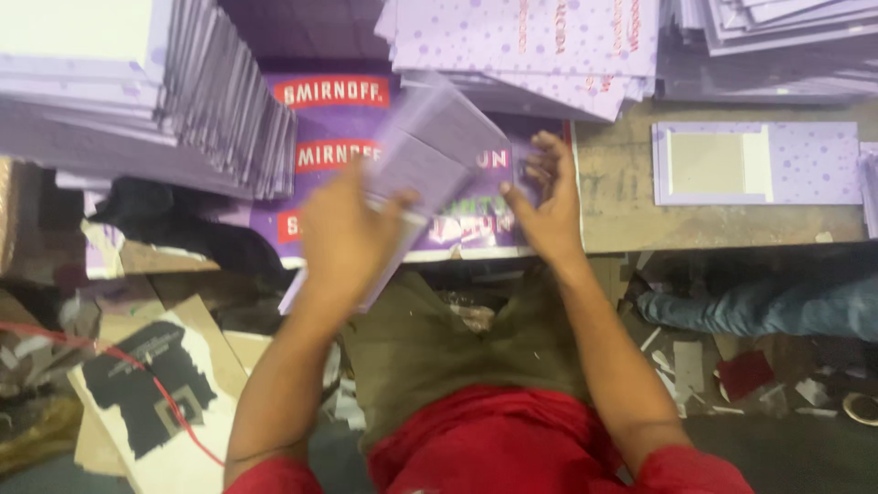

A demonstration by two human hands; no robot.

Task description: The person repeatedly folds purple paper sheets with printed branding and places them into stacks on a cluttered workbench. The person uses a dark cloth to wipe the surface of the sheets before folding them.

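My left hand grips a lilac dotted cardboard sheet, tilted and blurred, above a purple printed board on the worktable. My right hand hovers at the sheet's right edge with fingers curled and apart, over the purple board; whether it touches the sheet I cannot tell. My red sleeves and olive trousers show below.
Tall stacks of lilac sheets stand at the left, more stacks at the back and right. A flat lilac folder with a grey panel lies on the table's right. Another person's jeans leg and paper scraps are on the floor.
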